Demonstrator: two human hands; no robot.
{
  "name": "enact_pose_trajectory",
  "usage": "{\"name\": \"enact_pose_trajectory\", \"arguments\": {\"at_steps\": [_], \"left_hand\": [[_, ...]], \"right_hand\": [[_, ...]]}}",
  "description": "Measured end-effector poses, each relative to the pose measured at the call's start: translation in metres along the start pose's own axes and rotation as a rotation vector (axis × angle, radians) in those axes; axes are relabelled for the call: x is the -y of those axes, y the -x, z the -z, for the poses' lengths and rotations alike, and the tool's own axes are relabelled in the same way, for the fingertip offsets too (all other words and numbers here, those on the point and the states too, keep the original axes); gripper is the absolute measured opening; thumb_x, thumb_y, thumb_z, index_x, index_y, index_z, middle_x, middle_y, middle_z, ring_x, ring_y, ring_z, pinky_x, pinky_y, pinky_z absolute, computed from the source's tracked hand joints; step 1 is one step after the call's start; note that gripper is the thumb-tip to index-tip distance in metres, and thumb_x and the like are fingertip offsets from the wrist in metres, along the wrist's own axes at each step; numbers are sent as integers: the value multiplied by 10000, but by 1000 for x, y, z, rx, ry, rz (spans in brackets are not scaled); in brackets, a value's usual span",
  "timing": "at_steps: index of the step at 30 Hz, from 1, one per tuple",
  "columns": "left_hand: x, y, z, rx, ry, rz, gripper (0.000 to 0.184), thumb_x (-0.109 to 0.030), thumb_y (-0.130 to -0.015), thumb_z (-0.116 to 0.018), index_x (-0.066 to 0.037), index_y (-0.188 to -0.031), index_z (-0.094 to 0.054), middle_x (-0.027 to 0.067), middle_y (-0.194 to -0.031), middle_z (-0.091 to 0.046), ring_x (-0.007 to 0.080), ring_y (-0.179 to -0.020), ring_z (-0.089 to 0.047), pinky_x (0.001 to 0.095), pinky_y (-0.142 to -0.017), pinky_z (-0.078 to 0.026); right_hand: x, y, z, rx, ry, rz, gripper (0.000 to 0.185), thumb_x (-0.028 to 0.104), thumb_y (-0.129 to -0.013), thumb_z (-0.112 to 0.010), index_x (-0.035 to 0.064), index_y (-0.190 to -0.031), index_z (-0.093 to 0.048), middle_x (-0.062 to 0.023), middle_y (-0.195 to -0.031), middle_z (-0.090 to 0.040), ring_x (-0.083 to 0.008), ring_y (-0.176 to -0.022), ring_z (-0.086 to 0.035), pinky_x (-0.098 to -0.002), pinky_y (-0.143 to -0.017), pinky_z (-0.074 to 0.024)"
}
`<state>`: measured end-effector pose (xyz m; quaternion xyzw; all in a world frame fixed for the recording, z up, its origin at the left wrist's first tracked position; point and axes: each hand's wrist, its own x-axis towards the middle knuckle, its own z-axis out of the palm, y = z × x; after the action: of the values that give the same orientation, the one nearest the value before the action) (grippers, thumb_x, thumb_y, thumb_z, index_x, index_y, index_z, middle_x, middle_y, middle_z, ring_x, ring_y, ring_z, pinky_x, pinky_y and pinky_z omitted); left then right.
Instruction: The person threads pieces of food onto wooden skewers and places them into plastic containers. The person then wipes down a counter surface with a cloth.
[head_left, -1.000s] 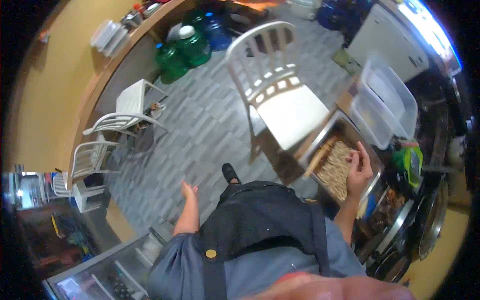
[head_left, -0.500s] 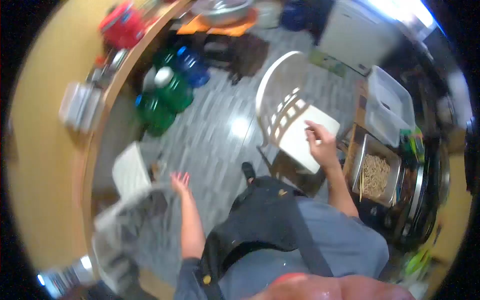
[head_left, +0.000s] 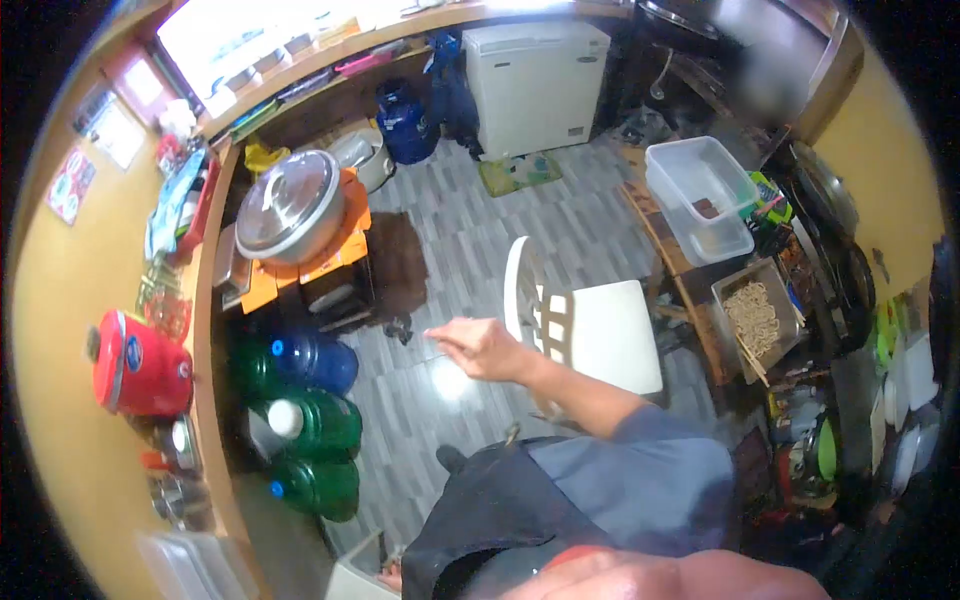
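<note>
Left hand (head_left: 390, 576) low in view, mostly hidden, beside a pale chair (head_left: 352, 575); can't tell finger state. Right hand (head_left: 480, 350) out over the floor, fingers partly curled, tips drawn close; can't tell if they grip anything. White plastic chair (head_left: 610, 335) nearest it, seat right of the fingers, forearm crossing in front of the backrest's near side.

Metal tray (head_left: 722, 292) well right of those fingertips, at the near end of the wooden table (head_left: 700, 318): thick noodles (head_left: 752, 318) inside, chopsticks (head_left: 752, 361) over its near edge. Beyond it, by the far end, overlapping clear plastic tubs (head_left: 690, 160); something small and brown shows in or through them.

Left side: green bottles (head_left: 330, 425), then blue bottle (head_left: 325, 362), contents unclear. Red drink cooler (head_left: 145, 365) on the shelf. Farther, big pot (head_left: 310, 230), clear lid on, over orange covering (head_left: 345, 240). Chest freezer (head_left: 535, 90) farthest, closed.
</note>
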<state>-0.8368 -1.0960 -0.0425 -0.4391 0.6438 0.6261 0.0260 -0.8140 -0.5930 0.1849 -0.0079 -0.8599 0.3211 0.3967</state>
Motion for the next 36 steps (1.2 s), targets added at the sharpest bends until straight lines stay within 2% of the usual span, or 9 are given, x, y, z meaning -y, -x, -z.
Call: {"name": "enact_pose_trajectory", "arguments": {"at_steps": [4, 8, 11, 15, 22, 26, 32, 34, 36], "left_hand": [[-72, -75, -122, 243, -72, -56, 603, -499, -863, -401, -78, -1290, -345, 144, -1210, -423, 290, -973, -509, 357, -774, -445], [-144, -78, -317, 875, -218, -180, 459, -368, -865, -476, -73, -1215, -449, 95, -1107, -504, 210, -962, -511, 326, -693, -484], [-183, -16, -458, 1057, -348, -208, 506, -431, -867, -475, -49, -1198, -458, 149, -1118, -526, 255, -736, -600, 319, -636, -510], [-200, 77, -594, 1392, -294, -251, 509, -443, -889, -434, -36, -1195, -459, 130, -1041, -545, 254, -826, -588, 314, -675, -496], [-192, 138, -736, 1470, -299, -77, 554, -477, -889, -396, -38, -1228, -406, 159, -1072, -508, 278, -795, -605, 330, -657, -498], [-201, 138, -812, 1380, -450, -72, 581, -505, -888, -363, -41, -1237, -396, 152, -1073, -509, 292, -832, -603, 355, -669, -500], [-200, 181, -1004, 1416, -545, -380, 627, -537, -868, -396, -29, -1232, -432, 110, -1087, -523, 238, -976, -530, 320, -785, -430], [-197, 245, -1081, 1461, -554, -687, 615, -516, -873, -405, -21, -1235, -433, 118, -1134, -520, 242, -1060, -490, 323, -870, -392], [-175, 309, -1157, 1493, -560, -645, 575, -463, -890, -407, -9, -1242, -427, 133, -1206, -490, 233, -1138, -429, 325, -951, -323]], "right_hand": [[-29, -23, -10, -82, 124, -313, 210, 57, -779, -566, 51, -983, -616, -129, -818, -614, -256, -690, -592, -332, -614, -482], [-46, -34, -7, -200, 231, -543, 191, 85, -804, -546, 49, -975, -625, -151, -864, -627, -285, -758, -614, -346, -668, -495], [-58, -50, 13, -295, 238, -699, 187, 54, -806, -554, 39, -980, -623, -132, -826, -631, -242, -698, -616, -300, -622, -492], [-121, -63, 45, -429, 433, -756, 191, 17, -810, -538, 28, -980, -623, -112, -834, -626, -169, -677, -607, -256, -589, -486], [-248, -151, 84, -455, 373, -657, 216, 6, -816, -535, 42, -1011, -622, -104, -868, -632, -130, -727, -617, -225, -612, -499], [-323, -189, 119, -473, 323, -692, 177, 90, -803, -572, 75, -971, -628, -122, -858, -638, -241, -714, -622, -300, -629, -489], [-419, -166, 199, -531, 587, -851, 188, 88, -816, -552, 45, -987, -614, -164, -889, -630, -287, -773, -623, -325, -680, -491], [-440, -128, 216, -677, 570, -1062, 196, 94, -827, -551, 34, -1004, -611, -130, -871, -648, -221, -757, -635, -298, -668, -489], [-446, -110, 225, -934, 373, -1222, 200, 105, -847, -545, 36, -1024, -608, -74, -821, -645, -135, -699, -607, -256, -639, -481]]}}
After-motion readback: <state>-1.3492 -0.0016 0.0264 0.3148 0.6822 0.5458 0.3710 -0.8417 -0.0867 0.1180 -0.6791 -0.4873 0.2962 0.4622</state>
